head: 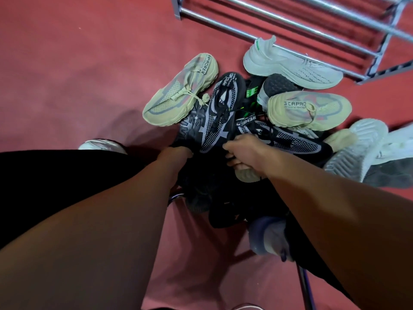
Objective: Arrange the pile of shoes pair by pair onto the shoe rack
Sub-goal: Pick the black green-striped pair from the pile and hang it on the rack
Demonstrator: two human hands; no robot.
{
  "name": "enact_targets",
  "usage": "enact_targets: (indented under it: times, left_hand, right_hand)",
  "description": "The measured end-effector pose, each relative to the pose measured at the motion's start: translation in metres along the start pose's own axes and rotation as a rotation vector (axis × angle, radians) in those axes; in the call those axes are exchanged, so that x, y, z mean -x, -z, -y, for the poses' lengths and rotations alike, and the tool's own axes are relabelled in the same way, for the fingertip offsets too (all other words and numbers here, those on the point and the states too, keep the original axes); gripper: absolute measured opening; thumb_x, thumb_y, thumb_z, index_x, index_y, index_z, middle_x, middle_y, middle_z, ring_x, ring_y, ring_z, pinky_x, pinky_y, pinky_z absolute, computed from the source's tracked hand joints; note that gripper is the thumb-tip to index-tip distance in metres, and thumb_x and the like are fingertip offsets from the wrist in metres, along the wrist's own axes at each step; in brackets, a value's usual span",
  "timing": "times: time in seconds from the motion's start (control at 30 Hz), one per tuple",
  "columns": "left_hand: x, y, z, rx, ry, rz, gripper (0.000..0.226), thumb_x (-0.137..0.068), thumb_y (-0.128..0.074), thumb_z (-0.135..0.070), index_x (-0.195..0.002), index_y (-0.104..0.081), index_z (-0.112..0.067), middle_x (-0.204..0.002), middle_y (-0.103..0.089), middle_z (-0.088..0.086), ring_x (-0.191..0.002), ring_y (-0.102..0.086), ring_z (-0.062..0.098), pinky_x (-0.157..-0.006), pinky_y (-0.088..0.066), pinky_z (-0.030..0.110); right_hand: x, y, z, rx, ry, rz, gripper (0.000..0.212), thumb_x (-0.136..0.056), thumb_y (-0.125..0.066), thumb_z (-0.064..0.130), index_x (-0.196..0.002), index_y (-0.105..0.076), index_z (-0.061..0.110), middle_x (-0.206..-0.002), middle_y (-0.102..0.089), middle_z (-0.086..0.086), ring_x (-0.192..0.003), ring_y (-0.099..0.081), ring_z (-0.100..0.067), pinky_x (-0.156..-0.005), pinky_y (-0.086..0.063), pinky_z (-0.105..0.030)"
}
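Observation:
A pile of shoes lies on the red floor below a metal shoe rack. Two black-and-grey knit sneakers sit in the middle: one points up-left, the other lies to its right. My left hand reaches into the pile by the sole of a black shoe, its fingers hidden. My right hand grips the toe end of a beige shoe under the black-and-grey pair. Two beige sneakers, one at the left and one at the right, and a pale sneaker lie around them.
White upturned soles and a grey shoe lie at the right. Dark shoes sit under my arms. My own feet in pale shoes show on the left and lower down. Open red floor spreads to the left.

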State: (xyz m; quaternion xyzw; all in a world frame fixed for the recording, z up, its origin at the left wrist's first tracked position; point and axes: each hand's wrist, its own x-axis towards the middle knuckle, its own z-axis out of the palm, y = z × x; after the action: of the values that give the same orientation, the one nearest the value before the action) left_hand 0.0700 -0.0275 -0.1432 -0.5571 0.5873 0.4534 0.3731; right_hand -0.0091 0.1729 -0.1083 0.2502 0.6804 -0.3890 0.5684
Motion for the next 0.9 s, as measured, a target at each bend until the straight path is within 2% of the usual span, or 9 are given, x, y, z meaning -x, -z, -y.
enact_targets:
  times: [0.13, 0.3, 0.4, 0.47, 0.53, 0.63, 0.73, 0.8, 0.9]
  left_hand:
    - [-0.012, 0.003, 0.008, 0.045, 0.045, 0.026, 0.084, -0.027, -0.084, -0.037, -0.104, -0.075, -0.004, -0.093, -0.077, 0.018, -0.080, -0.076, 0.038, -0.081, -0.061, 0.057]
    - [0.046, 0.006, -0.011, 0.046, 0.012, 0.066, 0.044, -0.071, -0.085, -0.019, -0.107, -0.072, 0.003, -0.099, -0.075, 0.023, -0.089, -0.074, 0.038, -0.088, -0.060, 0.055]
    - [0.078, 0.013, -0.022, -0.008, -0.039, 0.066, 0.022, -0.079, -0.079, -0.016, -0.097, -0.072, -0.004, -0.099, -0.075, 0.021, -0.090, -0.074, 0.038, -0.087, -0.060, 0.054]
    - [0.100, 0.024, -0.029, -0.064, -0.105, 0.059, 0.016, -0.081, -0.078, -0.017, -0.094, -0.071, -0.010, -0.093, -0.076, 0.014, -0.085, -0.075, 0.032, -0.081, -0.062, 0.047]
    - [0.123, 0.036, -0.039, -0.058, -0.177, 0.061, 0.009, -0.086, -0.075, -0.015, -0.093, -0.068, -0.013, -0.083, -0.072, 0.009, -0.071, -0.071, 0.026, -0.065, -0.059, 0.034]
    - [0.153, 0.050, -0.054, -0.012, -0.204, 0.041, 0.010, -0.089, -0.070, -0.014, -0.082, -0.062, -0.013, -0.072, -0.063, 0.006, -0.057, -0.061, 0.020, -0.050, -0.053, 0.024]
    - [0.187, 0.057, -0.068, 0.048, -0.198, 0.145, 0.019, -0.094, -0.064, -0.029, -0.082, -0.058, -0.015, -0.061, -0.068, 0.004, -0.050, -0.065, 0.015, -0.050, -0.052, 0.024]
    - [0.202, 0.058, -0.077, 0.256, -0.233, 0.287, 0.033, -0.099, -0.058, -0.046, -0.100, -0.055, -0.013, -0.088, -0.077, 0.014, -0.074, -0.075, 0.023, -0.060, -0.057, 0.032]
    - [0.214, 0.055, -0.084, 0.483, -0.331, 0.359, 0.044, -0.102, -0.050, -0.055, -0.118, -0.051, -0.014, -0.113, -0.074, 0.014, -0.094, -0.076, 0.029, -0.065, -0.059, 0.036]
  right_hand:
    - [0.000, 0.011, 0.002, 0.008, -0.005, -0.016, 0.017, -0.098, -0.061, 0.025, -0.084, -0.055, 0.016, -0.079, -0.058, -0.007, -0.065, -0.058, -0.025, -0.058, -0.045, -0.030]
    - [0.013, 0.013, 0.005, 0.119, 0.047, -0.053, 0.011, -0.096, -0.059, 0.023, -0.090, -0.059, 0.013, -0.085, -0.065, -0.013, -0.070, -0.061, -0.028, -0.064, -0.046, -0.035]
    - [0.029, 0.018, 0.006, 0.210, 0.073, -0.108, 0.027, -0.095, -0.060, 0.026, -0.108, -0.066, 0.003, -0.103, -0.074, -0.020, -0.089, -0.072, -0.036, -0.082, -0.058, -0.043]
    - [0.044, 0.023, 0.007, 0.202, 0.085, -0.111, 0.015, -0.096, -0.058, 0.021, -0.094, -0.063, 0.006, -0.090, -0.068, -0.017, -0.077, -0.066, -0.033, -0.074, -0.056, -0.040]
    - [0.060, 0.026, 0.009, 0.152, 0.082, -0.093, 0.014, -0.098, -0.051, 0.012, -0.085, -0.052, 0.013, -0.076, -0.052, -0.012, -0.064, -0.050, -0.024, -0.058, -0.041, -0.032]
    - [0.090, 0.027, 0.012, 0.131, 0.124, -0.107, 0.012, -0.101, -0.048, 0.011, -0.090, -0.051, 0.010, -0.075, -0.046, -0.011, -0.065, -0.046, -0.026, -0.056, -0.034, -0.030]
    - [0.119, 0.022, 0.012, 0.076, 0.165, -0.047, 0.010, -0.101, -0.045, 0.010, -0.093, -0.050, 0.007, -0.074, -0.039, -0.006, -0.059, -0.035, -0.020, -0.052, -0.025, -0.026]
    - [0.132, 0.021, 0.005, 0.025, 0.208, -0.050, 0.021, -0.102, -0.048, 0.016, -0.109, -0.056, -0.003, -0.075, -0.048, -0.008, -0.059, -0.045, -0.020, -0.050, -0.039, -0.022]
    - [0.150, 0.026, -0.013, -0.010, 0.262, -0.141, 0.022, -0.101, -0.056, 0.027, -0.112, -0.060, 0.009, -0.099, -0.065, -0.008, -0.083, -0.066, -0.023, -0.078, -0.056, -0.034]
